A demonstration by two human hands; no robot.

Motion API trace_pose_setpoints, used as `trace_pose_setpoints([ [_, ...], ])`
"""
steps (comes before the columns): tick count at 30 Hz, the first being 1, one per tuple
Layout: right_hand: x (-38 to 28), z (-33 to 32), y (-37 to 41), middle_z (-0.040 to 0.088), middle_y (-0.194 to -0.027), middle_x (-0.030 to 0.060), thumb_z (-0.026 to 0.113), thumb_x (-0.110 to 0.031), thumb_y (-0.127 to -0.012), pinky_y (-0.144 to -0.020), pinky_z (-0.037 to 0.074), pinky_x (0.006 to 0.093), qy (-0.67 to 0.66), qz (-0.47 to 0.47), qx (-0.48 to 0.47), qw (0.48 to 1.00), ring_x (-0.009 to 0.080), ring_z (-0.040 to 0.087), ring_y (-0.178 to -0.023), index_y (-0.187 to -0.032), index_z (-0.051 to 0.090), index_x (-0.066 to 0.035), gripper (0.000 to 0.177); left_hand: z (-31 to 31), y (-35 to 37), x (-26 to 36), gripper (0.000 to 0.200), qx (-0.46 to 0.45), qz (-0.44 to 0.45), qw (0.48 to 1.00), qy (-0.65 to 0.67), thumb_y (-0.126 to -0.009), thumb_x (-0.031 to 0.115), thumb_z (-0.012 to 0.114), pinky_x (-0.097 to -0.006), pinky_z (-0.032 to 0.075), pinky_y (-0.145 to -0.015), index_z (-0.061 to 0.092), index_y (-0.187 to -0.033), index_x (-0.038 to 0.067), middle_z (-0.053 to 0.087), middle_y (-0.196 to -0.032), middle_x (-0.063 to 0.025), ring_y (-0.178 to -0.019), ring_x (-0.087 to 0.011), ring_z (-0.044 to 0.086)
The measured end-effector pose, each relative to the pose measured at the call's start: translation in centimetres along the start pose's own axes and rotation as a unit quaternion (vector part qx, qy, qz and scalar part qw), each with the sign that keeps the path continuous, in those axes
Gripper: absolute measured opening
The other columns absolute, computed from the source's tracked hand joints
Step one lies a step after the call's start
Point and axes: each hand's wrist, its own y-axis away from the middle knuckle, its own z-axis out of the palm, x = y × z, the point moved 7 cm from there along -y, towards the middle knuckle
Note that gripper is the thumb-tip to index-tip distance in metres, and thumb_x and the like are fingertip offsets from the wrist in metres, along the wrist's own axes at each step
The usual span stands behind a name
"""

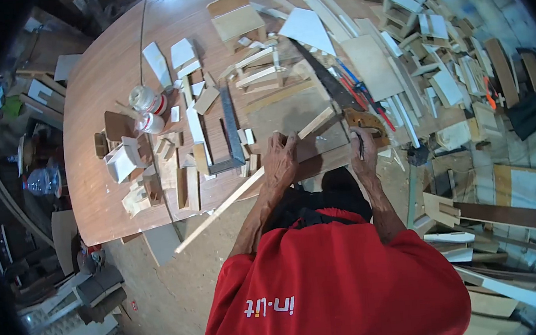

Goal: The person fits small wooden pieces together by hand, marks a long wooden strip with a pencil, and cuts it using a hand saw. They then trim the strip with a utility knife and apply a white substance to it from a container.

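The left hand [280,160] is clamped on a narrow wooden strip [221,209], its fingers bent over the strip partway along its length. The strip lies on a diagonal: the far right end is above a flat board [274,120] on the worktable [110,199], and the near left end projects past the near edge of the table.

The right hand [363,150] is apart from the left hand and well clear of the strip. It is positioned at the right, near the table's near edge, with the fingers curled. A dark detail shows between the fingers; whether it is a held object cannot be told.

A handsaw [365,121] lies just beyond the right hand. Its wooden handle is at the near end, and its dark blade extends toward the far left. Slender red and blue tools [355,75] lie beside the saw, on its right.

A dark L-shaped square [231,126] lies to the left of the board, among small wood offcuts. Farther left, two jars [149,122] with pale contents stand side by side, beyond a small white-faced wooden assembly [124,160].
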Motion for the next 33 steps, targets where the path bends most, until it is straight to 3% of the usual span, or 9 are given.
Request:
trace_pose_setpoints([
  [4, 1.6, -2.0, 0.0, 0.062, -0.102, 0.0163, 0.051, -0.013, -0.095, -0.084, 0.047, 0.0355, 0.003, 0.005, 0.046, 0.999, 0.0270, 0.061, -0.094, -0.114, 0.059, 0.002, 0.026, 2.8, -1.2, 1.0, 0.029, 0.012, 0.056, 0.998, -0.005, -0.084, 0.009, 0.052, -0.0428, 0.047, -0.069, 0.059, -0.112, 0.014, 0.049, -0.092, -0.0142, -0.089, -0.0338, 0.052],
  [10, 3.9, -3.3, -0.5, 0.065, -0.095, 0.0133, 0.050, -0.016, -0.098, -0.081, 0.048, 0.0339, -0.105, 0.118, 0.032, 0.987, 0.0236, 0.062, -0.089, -0.119, 0.060, 0.000, 0.028, 6.4, -1.1, 1.1, 0.040, -0.014, 0.021, 0.995, -0.094, -0.080, 0.013, 0.053, -0.0480, 0.041, -0.080, 0.056, -0.120, 0.013, 0.050, -0.101, -0.0134, -0.101, -0.0315, 0.049],
  [13, 5.4, -3.3, -1.2, 0.065, -0.091, 0.0119, 0.049, -0.021, -0.099, -0.080, 0.048, 0.0345, -0.092, 0.177, -0.005, 0.980, 0.0228, 0.062, -0.085, -0.114, 0.061, 0.000, 0.028, 6.6, -1.0, 1.4, 0.042, 0.006, 0.000, 0.997, -0.080, -0.080, 0.014, 0.054, -0.0512, 0.037, -0.083, 0.056, -0.121, 0.014, 0.051, -0.105, -0.0122, -0.105, -0.0313, 0.048],
  [16, 5.3, -4.0, -2.1, 0.064, -0.086, 0.0100, 0.046, -0.026, -0.101, -0.078, 0.048, 0.0347, -0.048, 0.087, 0.008, 0.995, 0.0224, 0.061, -0.078, -0.110, 0.060, 0.000, 0.031, 6.7, -1.1, 1.9, 0.041, 0.033, -0.018, 0.995, -0.092, -0.080, 0.015, 0.055, -0.0513, 0.036, -0.084, 0.056, -0.121, 0.015, 0.051, -0.108, -0.0100, -0.105, -0.0313, 0.047],
  [24, 9.2, -5.9, -1.8, 0.059, -0.071, 0.0082, 0.042, -0.025, -0.100, -0.065, 0.047, 0.0378, -0.104, 0.200, -0.035, 0.974, 0.0228, 0.057, -0.066, -0.101, 0.058, -0.002, 0.028, 7.3, -0.7, 2.7, 0.029, 0.116, -0.057, 0.985, -0.117, -0.084, 0.021, 0.058, -0.0469, 0.033, -0.088, 0.064, -0.112, 0.021, 0.055, -0.105, -0.0055, -0.102, -0.0291, 0.046],
  [28, 8.7, -7.1, -2.2, 0.055, -0.064, 0.0083, 0.052, -0.025, -0.094, -0.058, 0.046, 0.0369, 0.047, 0.076, -0.023, 0.996, 0.0212, 0.054, -0.060, -0.094, 0.060, -0.002, 0.025, 7.2, -0.5, 3.2, 0.028, 0.142, -0.024, 0.983, -0.117, -0.083, 0.021, 0.059, -0.0461, 0.032, -0.088, 0.063, -0.111, 0.019, 0.056, -0.103, -0.0046, -0.102, -0.0279, 0.047],
  [30, 7.5, -6.6, -2.2, 0.053, -0.062, 0.0104, 0.063, -0.028, -0.086, -0.057, 0.045, 0.0372, 0.077, 0.055, -0.097, 0.991, 0.0240, 0.055, -0.059, -0.090, 0.061, -0.002, 0.026, 7.4, -0.6, 3.4, 0.027, 0.146, -0.023, 0.983, -0.112, -0.083, 0.020, 0.058, -0.0459, 0.032, -0.088, 0.063, -0.110, 0.018, 0.056, -0.103, -0.0051, -0.101, -0.0281, 0.047],
  [32, 6.8, -6.1, -2.2, 0.057, -0.072, 0.0126, 0.069, -0.032, -0.079, -0.064, 0.049, 0.0396, 0.084, 0.077, -0.149, 0.982, 0.0283, 0.061, -0.070, -0.097, 0.062, -0.003, 0.035, 7.6, -0.4, 3.5, 0.026, 0.147, -0.021, 0.983, -0.108, -0.083, 0.019, 0.058, -0.0456, 0.032, -0.087, 0.063, -0.109, 0.017, 0.056, -0.103, -0.0057, -0.100, -0.0283, 0.047],
  [33, 5.8, -5.8, -2.0, 0.059, -0.082, 0.0137, 0.071, -0.033, -0.076, -0.068, 0.050, 0.0407, 0.105, 0.011, -0.155, 0.982, 0.0303, 0.062, -0.078, -0.102, 0.062, -0.004, 0.040, 7.5, -0.4, 3.6, 0.025, 0.150, -0.021, 0.983, -0.106, -0.083, 0.019, 0.058, -0.0455, 0.033, -0.087, 0.063, -0.108, 0.016, 0.056, -0.103, -0.0064, -0.100, -0.0284, 0.048],
])
